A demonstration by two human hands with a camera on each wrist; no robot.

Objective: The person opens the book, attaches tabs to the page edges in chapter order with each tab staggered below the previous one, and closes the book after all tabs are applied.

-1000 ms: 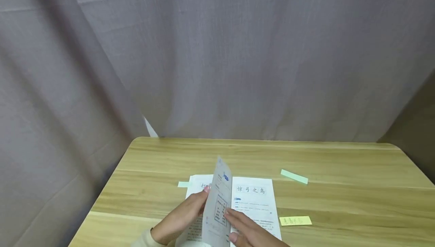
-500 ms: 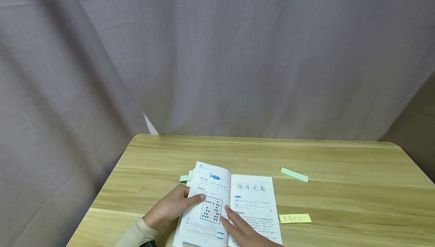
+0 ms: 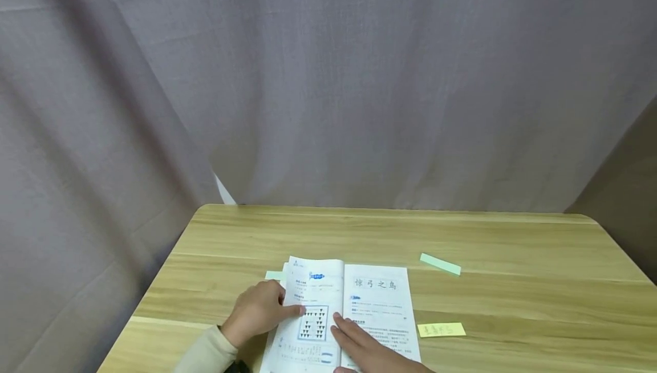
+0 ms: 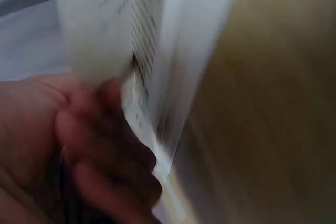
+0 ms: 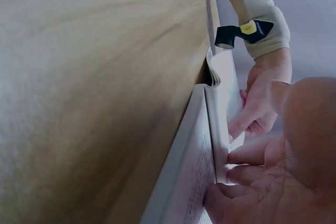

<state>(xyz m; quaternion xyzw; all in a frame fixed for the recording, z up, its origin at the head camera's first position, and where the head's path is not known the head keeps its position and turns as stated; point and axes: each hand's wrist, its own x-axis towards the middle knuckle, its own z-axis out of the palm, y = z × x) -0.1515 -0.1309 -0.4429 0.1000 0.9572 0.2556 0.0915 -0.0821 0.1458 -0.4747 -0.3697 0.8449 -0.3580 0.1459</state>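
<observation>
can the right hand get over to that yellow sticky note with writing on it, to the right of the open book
Probably yes. The right hand lies flat on the open white book, and only bare wooden table separates it from the yellow sticky note.

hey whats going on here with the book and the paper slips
A person has an open book lying on a wooden table. Their left hand grips the outer edge of the left-hand pages, thumb lying on the page, while the right hand rests flat near the spine. A green slip and a yellow sticky note with writing lie to the right of the book; another green slip pokes out at its upper left.
</observation>
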